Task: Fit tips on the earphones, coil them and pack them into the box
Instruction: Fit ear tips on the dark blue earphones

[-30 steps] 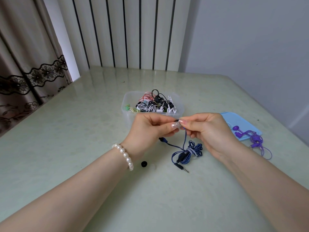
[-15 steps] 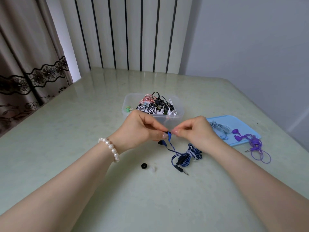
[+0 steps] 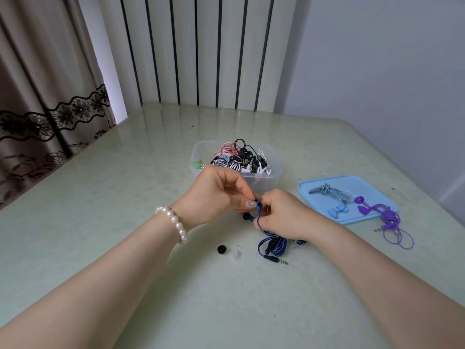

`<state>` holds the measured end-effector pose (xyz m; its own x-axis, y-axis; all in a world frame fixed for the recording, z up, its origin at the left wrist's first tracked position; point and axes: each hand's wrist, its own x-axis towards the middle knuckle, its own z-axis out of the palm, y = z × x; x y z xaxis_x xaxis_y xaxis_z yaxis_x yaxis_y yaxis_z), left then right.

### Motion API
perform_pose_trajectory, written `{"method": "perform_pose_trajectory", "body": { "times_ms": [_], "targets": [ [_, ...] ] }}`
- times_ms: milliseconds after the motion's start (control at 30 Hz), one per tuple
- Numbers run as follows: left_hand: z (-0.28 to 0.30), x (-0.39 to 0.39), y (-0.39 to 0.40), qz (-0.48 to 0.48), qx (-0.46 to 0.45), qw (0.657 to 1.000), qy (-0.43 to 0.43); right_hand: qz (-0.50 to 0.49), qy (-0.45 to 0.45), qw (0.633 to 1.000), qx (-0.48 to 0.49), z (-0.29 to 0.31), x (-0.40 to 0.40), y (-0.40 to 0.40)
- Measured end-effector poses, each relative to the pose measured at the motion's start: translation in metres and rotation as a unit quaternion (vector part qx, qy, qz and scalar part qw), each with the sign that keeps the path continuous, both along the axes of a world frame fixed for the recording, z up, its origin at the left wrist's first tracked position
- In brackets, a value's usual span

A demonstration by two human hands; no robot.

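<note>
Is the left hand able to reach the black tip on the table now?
Probably yes: the black tip lies bare just below the left hand with nothing between, but that hand now pinches the blue earphone and must release it.

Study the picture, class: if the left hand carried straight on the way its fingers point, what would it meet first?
The left hand points rightward at the right hand. First comes the blue earbud both hands pinch, then the right hand's fingers. They look practically touching, though depth is hard to judge.

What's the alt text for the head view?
Left hand and right hand pinch a dark blue wired earphone above a pale green table; clear plastic box of coiled earphones behind, light blue lid right.
</note>
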<state>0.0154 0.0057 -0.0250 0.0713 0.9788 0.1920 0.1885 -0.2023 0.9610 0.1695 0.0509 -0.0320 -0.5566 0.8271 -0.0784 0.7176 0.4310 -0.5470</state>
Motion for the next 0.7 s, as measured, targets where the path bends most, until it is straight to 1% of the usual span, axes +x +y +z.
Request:
{"method": "perform_pose_trajectory", "body": {
  "times_ms": [133,233,300,367,467,533,600,700],
  "targets": [
    [0.0,0.001,0.0,0.013,-0.002,1.0,-0.004,-0.02,0.071,0.997,-0.016,-0.004,0.005,0.002],
    [-0.001,0.002,0.001,0.031,-0.006,0.999,-0.006,-0.037,0.109,0.992,-0.052,-0.004,0.013,0.008],
    [-0.003,0.003,0.002,0.039,-0.009,0.999,0.016,-0.063,0.152,0.983,-0.078,0.002,0.022,0.009],
    [-0.008,0.005,0.002,0.044,-0.012,0.997,0.057,-0.088,0.211,0.968,-0.106,0.01,0.033,0.009],
    [-0.014,0.012,0.001,0.031,-0.012,0.989,0.146,-0.112,0.3,0.937,-0.137,0.022,0.045,0.01],
    [-0.016,0.017,-0.001,0.027,0.008,0.977,0.213,-0.117,0.365,0.91,-0.157,0.026,0.048,0.01],
    [-0.015,0.017,-0.003,0.03,0.022,0.967,0.253,-0.114,0.44,0.872,-0.181,0.029,0.048,0.009],
    [-0.002,0.009,-0.005,0.036,0.022,0.957,0.287,-0.112,0.539,0.806,-0.216,0.03,0.046,0.008]
  ]
}}
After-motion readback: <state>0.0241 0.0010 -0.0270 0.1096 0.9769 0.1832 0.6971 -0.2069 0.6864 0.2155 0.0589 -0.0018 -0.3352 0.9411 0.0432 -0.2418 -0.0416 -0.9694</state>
